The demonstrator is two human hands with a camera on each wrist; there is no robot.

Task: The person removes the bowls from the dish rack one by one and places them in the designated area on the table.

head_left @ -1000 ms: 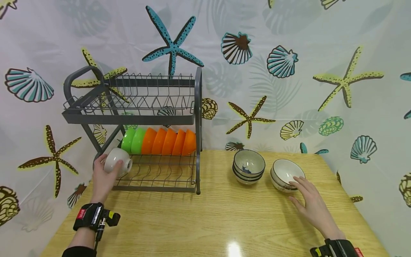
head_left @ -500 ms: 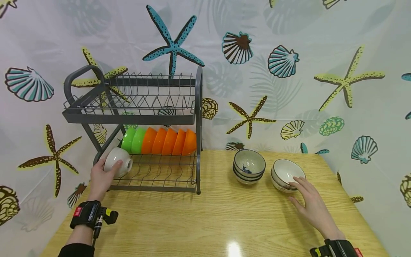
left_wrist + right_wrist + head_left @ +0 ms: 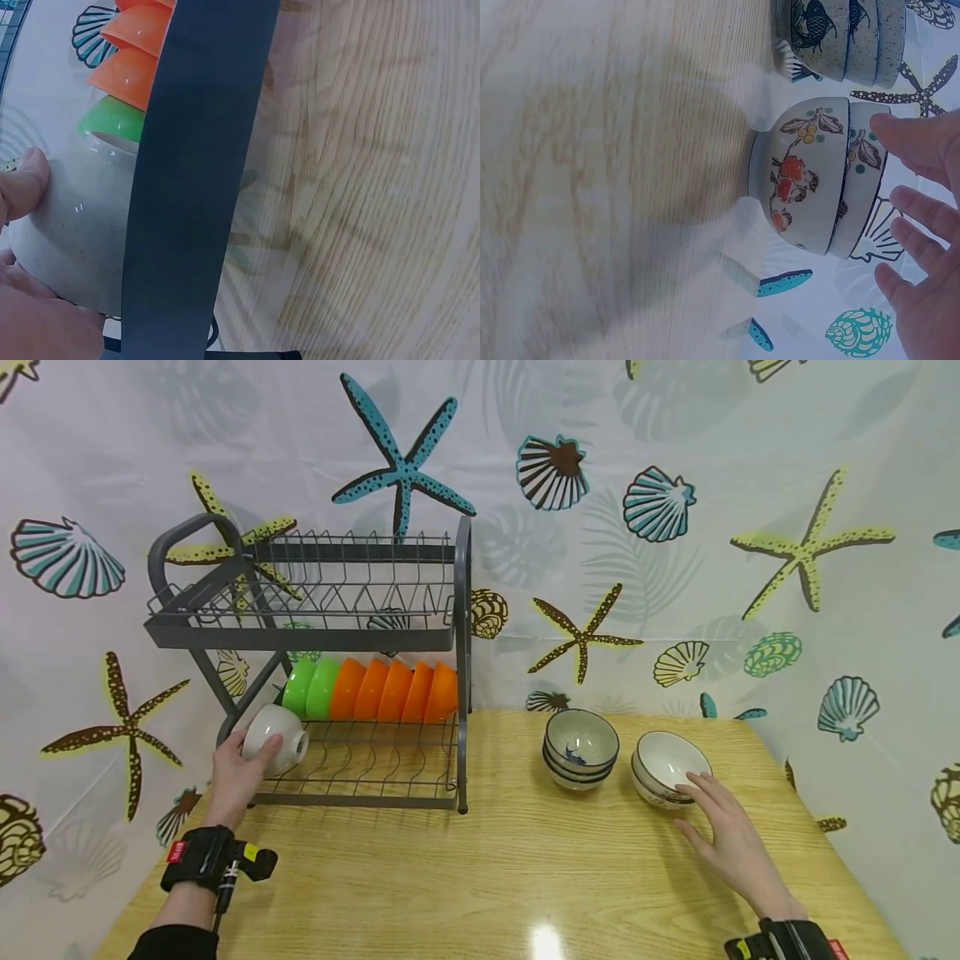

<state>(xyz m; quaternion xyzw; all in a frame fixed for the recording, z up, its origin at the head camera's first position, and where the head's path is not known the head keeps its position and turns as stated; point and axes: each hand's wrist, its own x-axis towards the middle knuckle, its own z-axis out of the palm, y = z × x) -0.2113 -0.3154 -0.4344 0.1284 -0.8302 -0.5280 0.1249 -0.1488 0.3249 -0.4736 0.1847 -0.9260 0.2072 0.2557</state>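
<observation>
My left hand grips a white bowl at the left end of the dish rack's lower tier. The bowl is tipped on its side, its foot facing right. In the left wrist view my thumb lies on the bowl's outer wall, and the rack's dark bar hides part of the bowl. On the right, my right hand has loosely spread fingers at the near right rim of two nested white bowls. Their flower pattern shows in the right wrist view; whether the fingertips touch them I cannot tell.
The grey two-tier dish rack stands at the left on a wooden table. Green bowls and several orange bowls line its lower tier at the back. A stack of fish-patterned bowls stands left of the flowered ones.
My left wrist has shifted slightly left and down, while the white bowl stays in nearly the same spot. My right hand and the stacked bowls have not visibly moved.
</observation>
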